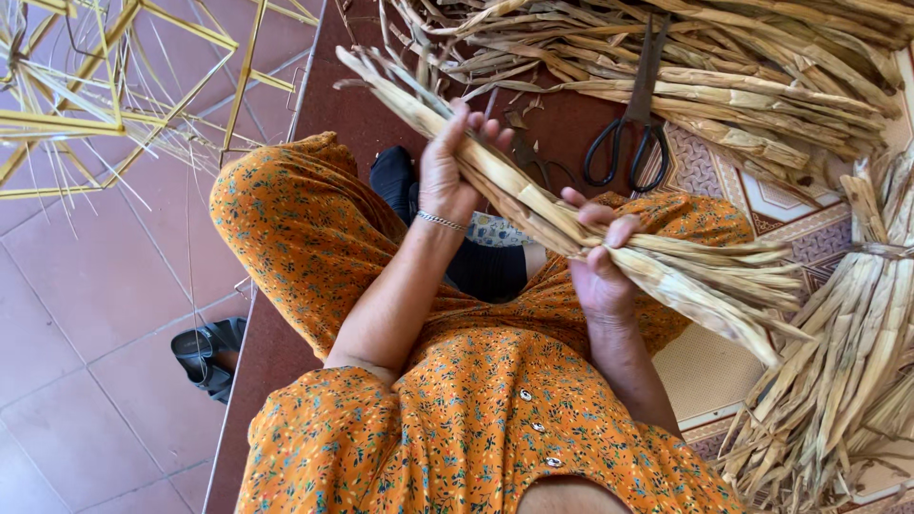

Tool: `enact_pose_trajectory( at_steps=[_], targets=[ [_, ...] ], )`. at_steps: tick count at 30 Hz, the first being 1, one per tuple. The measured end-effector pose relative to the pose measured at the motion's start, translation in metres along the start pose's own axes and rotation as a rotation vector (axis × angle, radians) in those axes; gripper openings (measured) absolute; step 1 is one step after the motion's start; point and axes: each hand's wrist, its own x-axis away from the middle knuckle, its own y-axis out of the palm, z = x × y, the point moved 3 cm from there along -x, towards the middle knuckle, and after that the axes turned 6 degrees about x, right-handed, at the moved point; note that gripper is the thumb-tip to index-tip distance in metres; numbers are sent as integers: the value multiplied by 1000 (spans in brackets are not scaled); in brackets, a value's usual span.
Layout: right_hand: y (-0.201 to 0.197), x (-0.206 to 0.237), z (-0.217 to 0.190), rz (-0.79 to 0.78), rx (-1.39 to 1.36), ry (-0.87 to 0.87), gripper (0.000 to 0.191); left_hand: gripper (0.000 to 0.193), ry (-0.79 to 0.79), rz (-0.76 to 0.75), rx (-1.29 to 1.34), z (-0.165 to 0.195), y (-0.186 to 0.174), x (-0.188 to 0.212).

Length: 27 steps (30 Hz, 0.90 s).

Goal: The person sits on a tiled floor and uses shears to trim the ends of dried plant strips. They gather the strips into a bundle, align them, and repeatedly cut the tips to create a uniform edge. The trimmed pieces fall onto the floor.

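So there's a bundle of dried straw-coloured leaf strips (571,224) held slantwise over the person's lap, running from the upper left down to the lower right, where the loose ends fan out over the patterned mat (762,205). The left hand (455,162) grips the bundle higher up, fingers wrapped over the strips from the near side, a thin silver bracelet (440,221) on that wrist. The right hand (598,255) is closed around the same bundle further down, thumb and fingers curled over it, so both hands are clamped on the strips and sit pretty near each other. Below them it's all orange flowery clothing (457,400), legs crossed with dark fabric showing between the knees. Just past the bundle, black scissors (630,128) lie with the blades pointing away, resting against a big loose pile of the same dried strips (743,67) along the top. Another tied sheaf (857,333) lies off to the right on the mat. Over on the left is reddish tiled floor (86,314) with a black sandal (208,354) on it, and a frame of thin yellow sticks (105,105) in the top left corner.
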Motion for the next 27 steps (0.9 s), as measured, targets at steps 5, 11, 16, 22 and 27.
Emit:
enact_pose_trajectory(
  at_steps=[5,11,16,22,27],
  targets=[
    [12,-4,54,124,-509,351,22,43,323,-137,-157,58,34,43],
    [49,0,74,-299,-333,820,48,26,723,-309,-529,137,90,84],
    [20,-12,46,-560,244,664,38,18,939,-483,-1106,198,133,78],
    [-92,-93,30,133,1577,378,33,23,698,-809,-1651,167,168,7],
    [-128,-110,42,307,1842,503,55,31,196,-754,-1773,155,178,-22]
  ],
)
